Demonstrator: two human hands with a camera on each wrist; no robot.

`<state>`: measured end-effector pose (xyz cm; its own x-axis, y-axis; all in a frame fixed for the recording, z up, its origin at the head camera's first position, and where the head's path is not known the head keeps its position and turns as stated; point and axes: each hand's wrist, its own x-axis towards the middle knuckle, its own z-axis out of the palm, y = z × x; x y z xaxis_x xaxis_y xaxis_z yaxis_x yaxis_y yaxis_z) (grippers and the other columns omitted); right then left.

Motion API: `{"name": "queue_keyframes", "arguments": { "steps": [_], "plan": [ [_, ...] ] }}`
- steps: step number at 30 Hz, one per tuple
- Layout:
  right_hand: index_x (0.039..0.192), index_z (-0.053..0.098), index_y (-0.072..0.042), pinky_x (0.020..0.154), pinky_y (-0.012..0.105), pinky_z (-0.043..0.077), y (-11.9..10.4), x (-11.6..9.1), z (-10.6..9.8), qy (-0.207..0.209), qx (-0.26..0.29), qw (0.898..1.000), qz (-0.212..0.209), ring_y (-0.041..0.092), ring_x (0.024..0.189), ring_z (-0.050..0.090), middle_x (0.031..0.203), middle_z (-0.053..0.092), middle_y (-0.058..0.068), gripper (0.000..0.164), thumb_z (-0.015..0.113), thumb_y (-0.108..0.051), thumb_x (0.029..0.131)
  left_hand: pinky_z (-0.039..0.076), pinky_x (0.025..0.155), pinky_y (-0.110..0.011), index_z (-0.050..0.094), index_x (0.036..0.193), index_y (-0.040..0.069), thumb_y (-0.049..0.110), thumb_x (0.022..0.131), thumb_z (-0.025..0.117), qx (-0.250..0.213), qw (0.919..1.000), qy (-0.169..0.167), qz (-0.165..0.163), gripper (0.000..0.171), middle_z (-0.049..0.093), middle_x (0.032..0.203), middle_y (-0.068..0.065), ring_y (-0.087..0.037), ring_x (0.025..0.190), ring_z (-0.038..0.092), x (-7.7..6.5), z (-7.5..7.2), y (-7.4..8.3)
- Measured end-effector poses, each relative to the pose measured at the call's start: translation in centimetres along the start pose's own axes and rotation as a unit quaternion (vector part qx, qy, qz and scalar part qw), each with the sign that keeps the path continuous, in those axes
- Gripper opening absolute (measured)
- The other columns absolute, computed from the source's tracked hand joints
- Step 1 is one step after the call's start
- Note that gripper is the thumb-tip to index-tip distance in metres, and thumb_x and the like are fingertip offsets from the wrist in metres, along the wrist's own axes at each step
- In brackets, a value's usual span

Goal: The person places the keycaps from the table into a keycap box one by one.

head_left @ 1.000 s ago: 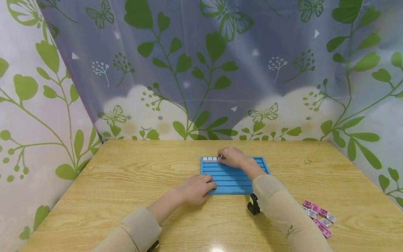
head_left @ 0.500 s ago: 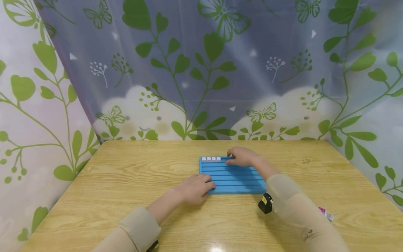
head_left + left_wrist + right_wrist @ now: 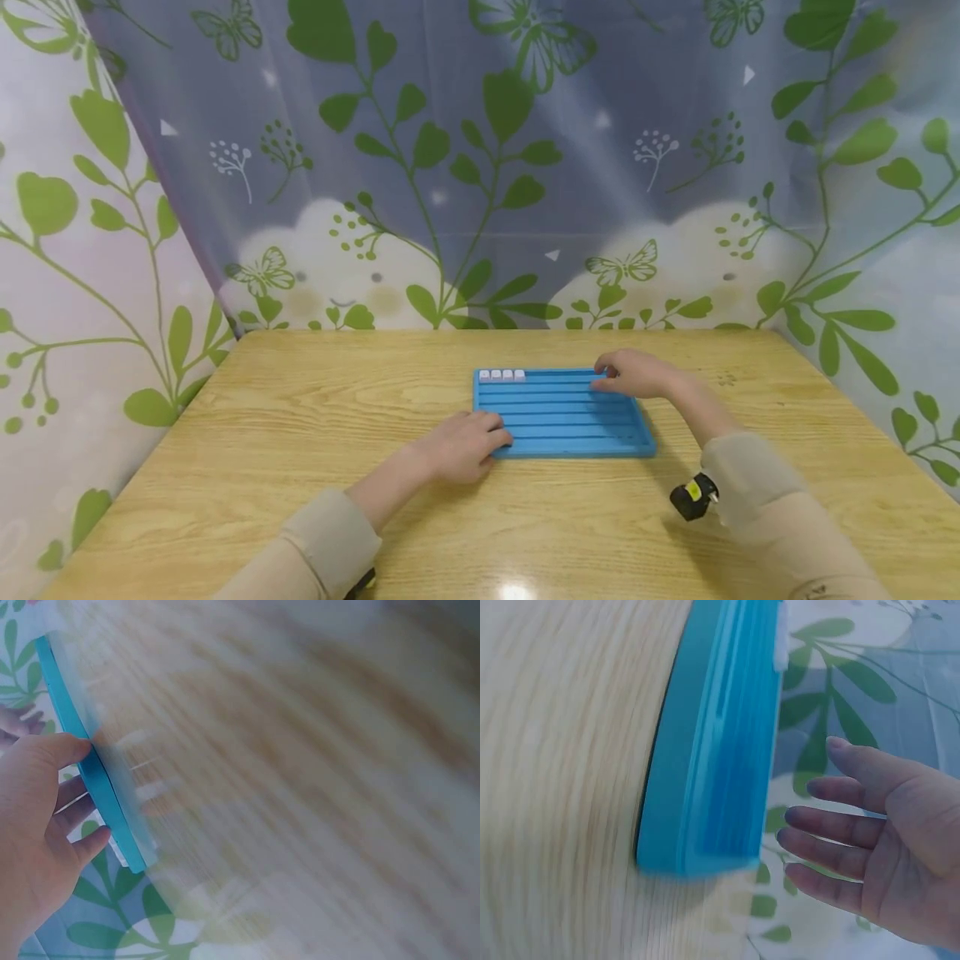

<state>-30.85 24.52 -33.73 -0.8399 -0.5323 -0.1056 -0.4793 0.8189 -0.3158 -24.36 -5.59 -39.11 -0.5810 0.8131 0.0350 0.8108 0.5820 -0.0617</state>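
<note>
A blue ridged tray [image 3: 577,454] lies on the wooden table, with long parallel slots running across it. Several small white blocks [image 3: 502,376] stand side by side at the left end of its farthest slot. At the front left corner of the tray, my left hand [image 3: 457,450] grips the edge; its thumb [image 3: 71,748] lies on the rim in the left wrist view. My right hand [image 3: 637,375] hovers by the far right corner, fingers relaxed and apart. The right wrist view shows its palm holding nothing.
The wooden table [image 3: 300,417] meets a leaf-patterned curtain [image 3: 420,167] along its back edge. Black wrist cameras, such as the right one [image 3: 693,497], stick out beneath the sleeves. The right sleeve [image 3: 780,508] covers part of the table's right side.
My right hand has left the white blocks and moved right along the tray's far edge. Its sleeve now covers where pink and white blocks lay. My left hand has stayed in place.
</note>
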Motion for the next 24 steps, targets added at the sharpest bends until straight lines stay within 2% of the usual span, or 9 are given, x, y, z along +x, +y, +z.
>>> {"name": "queue_keyframes", "arguments": {
  "steps": [5, 12, 17, 21, 24],
  "plan": [
    [0.109, 0.06, 0.006, 0.074, 0.041, 0.047, 1.4, -2.7, -0.7, -0.011, 0.0, 1.0, 0.008, 0.023, 0.085, 0.057, 0.093, 0.061, 0.008, 0.033, 0.059, -0.022, 0.091, 0.044, 0.086, -0.031, 0.058, 0.12, 0.014, 0.016, 0.092, 0.056, -0.007, 1.0, 0.0, -0.002, 0.028, 0.052, 0.104, 0.001, -0.015, 0.095, 0.049, 0.0, -0.1, 0.1],
    [0.097, 0.062, 0.003, 0.072, 0.043, 0.048, 3.2, -6.9, -0.8, -0.017, 0.003, 1.0, 0.026, 0.024, 0.082, 0.057, 0.089, 0.061, 0.005, 0.023, 0.064, -0.017, 0.087, 0.043, 0.087, -0.031, 0.058, 0.12, 0.014, 0.017, 0.092, 0.055, -0.003, 1.0, -0.002, -0.003, 0.028, 0.052, 0.104, 0.001, -0.014, 0.096, 0.049, 0.1, -0.1, 0.0],
    [0.085, 0.063, -0.002, 0.064, 0.035, 0.047, 4.4, -9.7, -0.7, -0.033, 0.02, 0.998, 0.049, 0.015, 0.072, 0.055, 0.081, 0.059, 0.0, 0.012, 0.067, -0.013, 0.083, 0.044, 0.086, -0.031, 0.058, 0.119, 0.014, 0.017, 0.092, 0.055, -0.004, 1.0, -0.001, -0.002, 0.028, 0.051, 0.103, 0.001, -0.015, 0.095, 0.048, 0.0, -0.1, 0.1],
    [0.079, 0.061, -0.007, 0.053, 0.03, 0.043, 4.8, -11.5, -0.5, -0.061, 0.05, 0.992, 0.094, 0.013, 0.062, 0.048, 0.072, 0.053, -0.002, 0.009, 0.069, -0.011, 0.079, 0.044, 0.085, -0.031, 0.058, 0.119, 0.015, 0.016, 0.091, 0.056, -0.004, 1.0, -0.001, -0.003, 0.027, 0.051, 0.102, 0.001, -0.014, 0.095, 0.048, 0.0, -0.1, 0.0],
    [0.085, 0.061, -0.006, 0.05, 0.03, 0.04, 4.8, -12.4, -0.3, -0.091, 0.077, 0.983, 0.142, 0.015, 0.062, 0.045, 0.074, 0.052, 0.001, 0.012, 0.069, -0.011, 0.077, 0.044, 0.086, -0.031, 0.058, 0.119, 0.015, 0.017, 0.092, 0.055, -0.003, 1.0, -0.001, -0.004, 0.027, 0.051, 0.102, 0.001, -0.014, 0.095, 0.048, 0.0, -0.1, 0.0]
  ]
}}
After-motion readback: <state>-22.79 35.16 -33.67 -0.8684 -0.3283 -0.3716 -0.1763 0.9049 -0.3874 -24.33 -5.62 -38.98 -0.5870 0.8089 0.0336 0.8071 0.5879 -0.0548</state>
